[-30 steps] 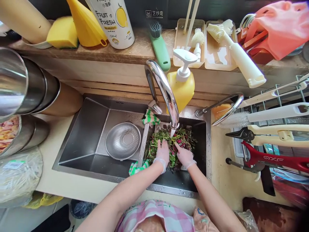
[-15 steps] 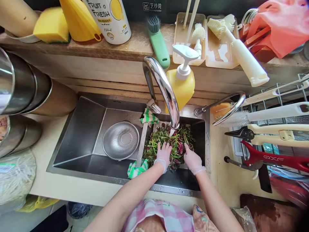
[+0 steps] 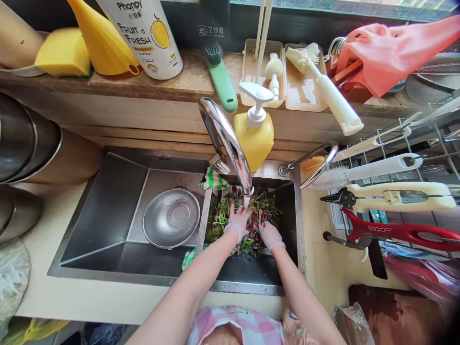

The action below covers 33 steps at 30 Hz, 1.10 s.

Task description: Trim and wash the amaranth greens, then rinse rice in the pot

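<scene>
Leafy greens (image 3: 256, 221) in basin (image 3: 251, 274), underside unclear

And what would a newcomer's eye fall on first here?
Probably the heap of leafy greens in the right basin, with the left hand and right hand on it. The bright yellow pump bottle beside the chrome faucet stands out next, then the round metal strainer in the left basin.

On the shelf (image 3: 194, 74) we've got a yellow sponge (image 3: 64, 51) and yellow funnel (image 3: 106, 43) at 10 o'clock, a white "Fruit Fresh" bottle (image 3: 143, 43) at 11, a green-handled brush (image 3: 223, 84) at 12. We tag cream-handled pliers (image 3: 398, 196) at 3, a flat brown board (image 3: 406, 311) at 4, metal vessels (image 3: 43, 134) at 9.
</scene>
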### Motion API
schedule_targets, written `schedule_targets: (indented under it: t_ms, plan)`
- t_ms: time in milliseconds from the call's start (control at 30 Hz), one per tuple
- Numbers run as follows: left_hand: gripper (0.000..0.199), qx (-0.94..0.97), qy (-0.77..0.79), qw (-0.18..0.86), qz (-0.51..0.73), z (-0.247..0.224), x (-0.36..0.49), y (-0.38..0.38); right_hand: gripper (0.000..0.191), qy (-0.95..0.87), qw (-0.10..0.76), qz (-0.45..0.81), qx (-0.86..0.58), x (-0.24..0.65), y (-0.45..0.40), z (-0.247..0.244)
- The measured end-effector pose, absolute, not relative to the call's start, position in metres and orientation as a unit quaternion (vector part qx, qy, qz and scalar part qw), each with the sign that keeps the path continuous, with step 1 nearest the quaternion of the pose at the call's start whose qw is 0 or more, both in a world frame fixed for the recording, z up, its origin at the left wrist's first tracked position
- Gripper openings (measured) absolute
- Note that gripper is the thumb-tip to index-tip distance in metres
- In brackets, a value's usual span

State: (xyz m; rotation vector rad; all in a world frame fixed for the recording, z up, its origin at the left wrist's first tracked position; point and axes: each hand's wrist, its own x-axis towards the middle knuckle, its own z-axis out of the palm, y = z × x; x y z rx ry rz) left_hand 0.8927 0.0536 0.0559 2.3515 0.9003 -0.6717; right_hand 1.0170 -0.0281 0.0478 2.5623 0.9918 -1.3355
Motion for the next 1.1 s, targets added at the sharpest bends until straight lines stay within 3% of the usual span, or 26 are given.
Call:
schedule_targets:
  t_ms: [133,233,367,467,700,867,1000,1100]
  plan:
    - [0.067,0.821,0.400,0.258,-0.315,0.054,0.881,0.071,0.026,0.327,0.001,-0.455,0.829,1.022,-0.049,0.049]
    - [0.055,0.825,0.412,0.281,-0.265,0.070,0.871,0.054,0.027,0.331,-0.039,-0.453,0.827,1.024,-0.060,0.056]
    - [0.045,0.756,0.445,0.480,-0.033,0.089,0.864,0.018,0.027,0.352,-0.113,-0.434,0.821,1.011,-0.067,0.077]
    - [0.037,0.582,0.486,0.650,0.048,0.085,0.867,0.000,0.028,0.384,-0.116,-0.420,0.814,0.995,-0.068,0.093]
    - [0.043,0.476,0.511,0.712,0.074,0.067,0.860,-0.003,0.037,0.422,-0.182,-0.438,0.773,0.985,-0.068,0.109]
    - [0.036,0.499,0.514,0.697,0.036,0.075,0.848,0.000,0.033,0.447,-0.099,-0.333,0.824,0.999,-0.061,0.120]
    - [0.027,0.544,0.503,0.671,0.011,0.084,0.845,-0.001,0.038,0.562,0.013,-0.304,0.769,1.006,-0.053,0.123]
    - [0.028,0.558,0.497,0.664,-0.007,0.088,0.843,-0.003,0.030,0.614,0.074,-0.291,0.730,1.011,-0.049,0.123]
